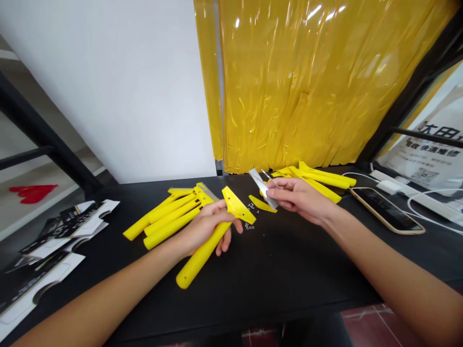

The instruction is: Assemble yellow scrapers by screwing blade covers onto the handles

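My left hand [206,222] is closed around a yellow scraper handle [204,255], its flat wide head tilted up to the right. Between the fingers of my right hand [302,196] is a flat silver blade [259,183], along with a thin metal tool [268,177] whose kind I cannot make out. A loose yellow plate with holes [263,204] lies on the black table just below the blade. Small screws and nuts [249,226] are scattered between my hands. Left of my left hand lie several yellow scrapers [170,214], at least one with a metal blade in its head.
More yellow handles [325,177] are piled behind my right hand. A phone [387,209] lies at the right near a white power strip [415,193] and cables. Black-and-white cards [54,246] are stacked at the left. A yellow plastic curtain [307,96] and a white panel [137,86] stand behind the table.
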Demonstrator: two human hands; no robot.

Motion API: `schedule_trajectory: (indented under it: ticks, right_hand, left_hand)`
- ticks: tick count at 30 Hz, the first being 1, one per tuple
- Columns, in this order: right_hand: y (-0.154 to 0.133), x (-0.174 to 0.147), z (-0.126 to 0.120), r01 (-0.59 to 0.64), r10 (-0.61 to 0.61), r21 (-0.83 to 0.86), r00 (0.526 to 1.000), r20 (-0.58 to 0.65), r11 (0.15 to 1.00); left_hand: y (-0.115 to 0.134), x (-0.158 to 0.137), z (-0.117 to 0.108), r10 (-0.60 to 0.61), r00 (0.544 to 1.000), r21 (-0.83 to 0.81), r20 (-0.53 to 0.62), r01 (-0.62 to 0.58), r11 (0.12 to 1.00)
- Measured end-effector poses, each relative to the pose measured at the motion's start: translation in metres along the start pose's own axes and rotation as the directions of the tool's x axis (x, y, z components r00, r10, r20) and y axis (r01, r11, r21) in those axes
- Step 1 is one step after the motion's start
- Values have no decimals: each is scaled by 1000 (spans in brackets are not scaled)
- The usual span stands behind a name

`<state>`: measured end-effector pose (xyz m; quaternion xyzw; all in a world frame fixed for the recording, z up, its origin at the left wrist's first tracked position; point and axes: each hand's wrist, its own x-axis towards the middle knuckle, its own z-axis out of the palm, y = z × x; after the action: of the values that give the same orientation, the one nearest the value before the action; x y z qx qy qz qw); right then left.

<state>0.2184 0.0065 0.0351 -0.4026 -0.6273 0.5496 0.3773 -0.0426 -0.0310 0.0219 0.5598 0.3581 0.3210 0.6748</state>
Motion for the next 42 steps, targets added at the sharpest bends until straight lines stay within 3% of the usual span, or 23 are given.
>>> schedule_trajectory:
  ticks: [3,8,14,23,34,36,39,40,42]
  right_hand:
    - [4,-4,22,-3,3,0,998,59,1000]
    - [10,-8,36,-23,28,-83,998,59,996]
    - [17,-8,43,-26,41,-120,991,124,992]
    - [17,-9,46,-2,21,-179,995,100,984]
    - [19,-9,47,-24,47,-116,978,201,993]
    - [17,-6,40,-67,78,-83,987,141,994]
    - [19,4,21,-50,40,-128,996,-77,991]
    - [21,8,15,1,-36,-236,989,-146,972]
    - [27,15,3,103,-218,-544,964,-150,832]
  left_hand:
    - [-2,-4,7,-32,998,35,56,30,999]
    - [-7,-3,8,-42,999,171,4,41,984]
    - [-12,1,7,-25,1000,208,12,22,978]
    - [-15,1,8,-11,1000,209,11,9,978]
    - [-8,-1,9,-68,996,277,53,51,960]
    - [-7,-1,9,-75,995,250,66,56,967]
    - [-8,-3,10,-100,989,234,111,71,970]
    - [-8,-3,11,-113,986,238,124,81,968]
    - [-9,-4,12,-141,980,248,137,104,963]
